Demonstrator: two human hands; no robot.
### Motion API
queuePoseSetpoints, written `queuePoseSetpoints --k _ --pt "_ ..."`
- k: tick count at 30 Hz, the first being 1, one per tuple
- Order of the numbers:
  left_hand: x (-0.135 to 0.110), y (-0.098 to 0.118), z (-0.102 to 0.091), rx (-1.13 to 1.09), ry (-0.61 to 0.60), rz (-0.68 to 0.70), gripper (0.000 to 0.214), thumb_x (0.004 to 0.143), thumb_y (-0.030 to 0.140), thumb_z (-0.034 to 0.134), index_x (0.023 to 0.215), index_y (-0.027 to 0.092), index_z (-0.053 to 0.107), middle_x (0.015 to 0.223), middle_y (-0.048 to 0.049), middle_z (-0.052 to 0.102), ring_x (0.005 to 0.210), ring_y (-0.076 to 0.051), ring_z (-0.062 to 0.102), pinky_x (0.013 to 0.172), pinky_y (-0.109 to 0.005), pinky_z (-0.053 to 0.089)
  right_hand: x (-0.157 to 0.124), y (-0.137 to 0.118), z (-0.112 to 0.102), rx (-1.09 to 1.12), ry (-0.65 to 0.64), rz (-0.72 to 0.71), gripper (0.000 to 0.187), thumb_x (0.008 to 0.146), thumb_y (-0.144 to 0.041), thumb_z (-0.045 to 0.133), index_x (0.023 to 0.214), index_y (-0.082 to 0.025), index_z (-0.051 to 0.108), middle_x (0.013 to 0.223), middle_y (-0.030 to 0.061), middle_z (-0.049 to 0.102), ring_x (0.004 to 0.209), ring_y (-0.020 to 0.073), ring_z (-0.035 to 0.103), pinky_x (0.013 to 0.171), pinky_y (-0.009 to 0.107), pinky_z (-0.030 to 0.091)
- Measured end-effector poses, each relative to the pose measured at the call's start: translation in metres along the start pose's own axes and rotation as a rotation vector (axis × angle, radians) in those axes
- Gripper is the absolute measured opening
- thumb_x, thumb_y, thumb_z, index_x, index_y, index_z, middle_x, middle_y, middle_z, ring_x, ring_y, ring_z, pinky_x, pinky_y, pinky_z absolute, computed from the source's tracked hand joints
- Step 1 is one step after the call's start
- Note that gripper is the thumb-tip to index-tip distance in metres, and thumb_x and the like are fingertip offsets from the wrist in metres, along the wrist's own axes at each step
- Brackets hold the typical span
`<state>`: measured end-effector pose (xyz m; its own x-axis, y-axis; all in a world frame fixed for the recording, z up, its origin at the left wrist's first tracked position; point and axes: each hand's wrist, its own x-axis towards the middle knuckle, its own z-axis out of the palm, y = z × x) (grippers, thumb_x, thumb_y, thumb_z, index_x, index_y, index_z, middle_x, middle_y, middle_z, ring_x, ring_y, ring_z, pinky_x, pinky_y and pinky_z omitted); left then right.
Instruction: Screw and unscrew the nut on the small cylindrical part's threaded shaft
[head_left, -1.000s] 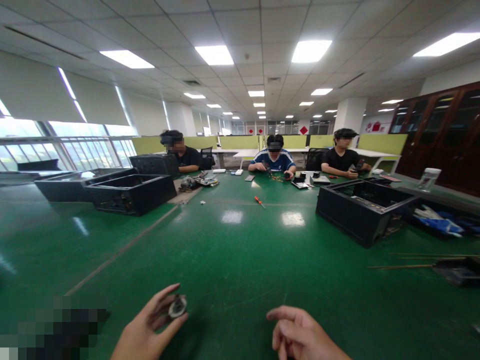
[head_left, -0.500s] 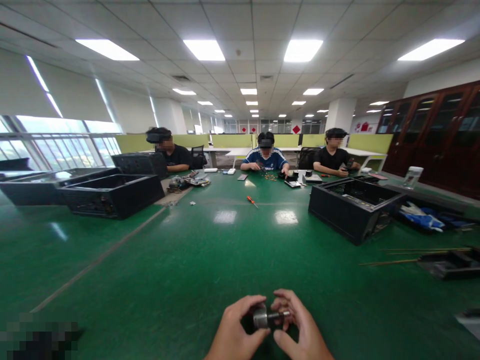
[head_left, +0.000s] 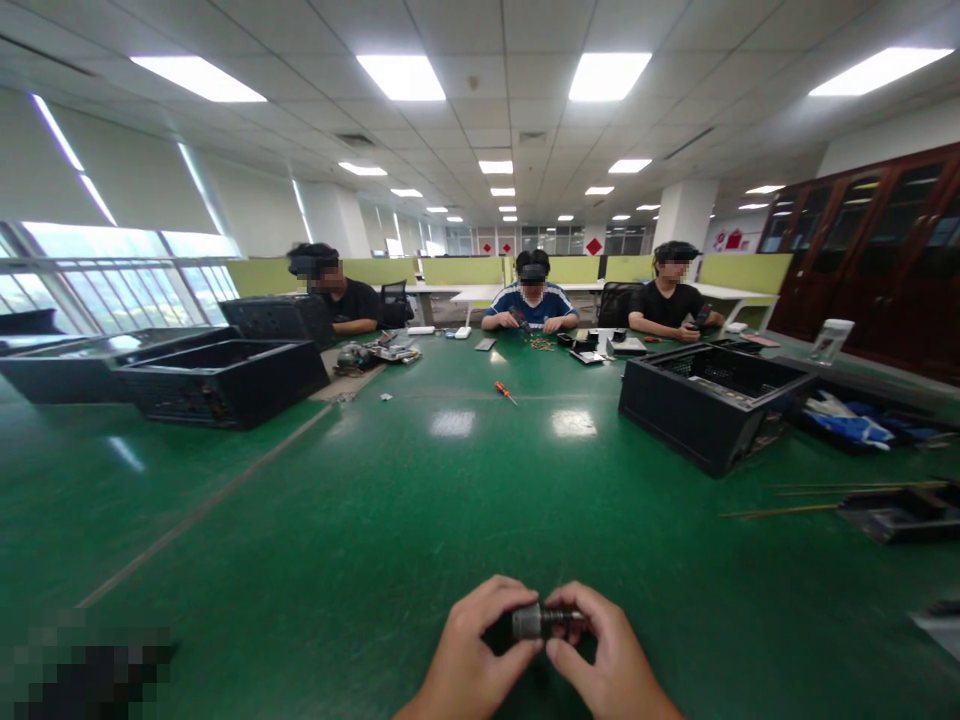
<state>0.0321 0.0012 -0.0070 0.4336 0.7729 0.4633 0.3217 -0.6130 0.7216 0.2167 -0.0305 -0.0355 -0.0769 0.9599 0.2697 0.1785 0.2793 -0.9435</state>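
Left hand (head_left: 476, 634) is pinching a small metal cylinder (head_left: 527, 622) between thumb and fingers; right hand (head_left: 609, 645) is gripping the narrower ribbed shaft (head_left: 557, 619) projecting from it. Both hands are holding the piece above the near edge of the bench (head_left: 450, 530). Progress: cylinder and shaft are lying in one line; whether they are joined fast or only meeting, cannot tell, so the work remaining is unclear. Beyond the hands, an orange-handled screwdriver (head_left: 504, 391) is lying unused. Farther out, black computer cases are standing to the left (head_left: 217, 385) and right (head_left: 679, 420).
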Motion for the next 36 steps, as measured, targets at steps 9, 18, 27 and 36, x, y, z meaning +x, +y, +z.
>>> queuePoseSetpoints --k 9,18,27,36 --pt "0.0027 0.0015 -0.0014 0.025 -0.015 -0.067 0.033 0.074 0.016 0.078 0.104 0.026 0.071 0.096 -0.0026 0.074 0.089 -0.019 0.069 0.081 -0.028 0.054 0.006 0.0026 -0.0019 -0.001 0.017 0.108 0.019 0.085 -0.034 0.063 0.088 -0.017 0.073 0.083 0.0064 0.07 0.079 0.023 0.064 0.072 0.03 0.046" --pt "-0.0024 -0.0038 0.0009 0.037 0.054 -0.265 0.038 0.069 0.018 0.079 0.105 0.026 0.072 0.103 -0.0048 0.076 0.096 -0.023 0.071 0.089 -0.034 0.056 0.0066 0.0069 -0.0028 0.07 0.011 0.124 0.026 0.085 -0.04 0.064 0.089 -0.016 0.071 0.079 0.0053 0.068 0.074 0.0209 0.062 0.067 0.028 0.046" --pt "-0.0008 -0.0019 0.001 0.004 0.072 -0.248 0.033 0.071 0.019 0.076 0.103 0.026 0.071 0.101 -0.0037 0.076 0.094 -0.022 0.071 0.087 -0.033 0.057 0.0027 0.0098 -0.0037 0.072 0.018 0.098 0.024 0.084 -0.039 0.067 0.092 -0.016 0.069 0.075 0.0033 0.063 0.067 0.0179 0.055 0.064 0.027 0.043" --pt "-0.0001 -0.0013 0.0002 -0.012 0.059 -0.238 0.032 0.071 0.017 0.076 0.102 0.025 0.07 0.099 -0.0026 0.075 0.093 -0.021 0.07 0.085 -0.031 0.056 0.0038 0.0089 -0.0029 0.061 0.043 0.131 0.031 0.089 -0.046 0.061 0.092 -0.016 0.069 0.076 0.0027 0.062 0.072 0.0186 0.056 0.067 0.027 0.042"
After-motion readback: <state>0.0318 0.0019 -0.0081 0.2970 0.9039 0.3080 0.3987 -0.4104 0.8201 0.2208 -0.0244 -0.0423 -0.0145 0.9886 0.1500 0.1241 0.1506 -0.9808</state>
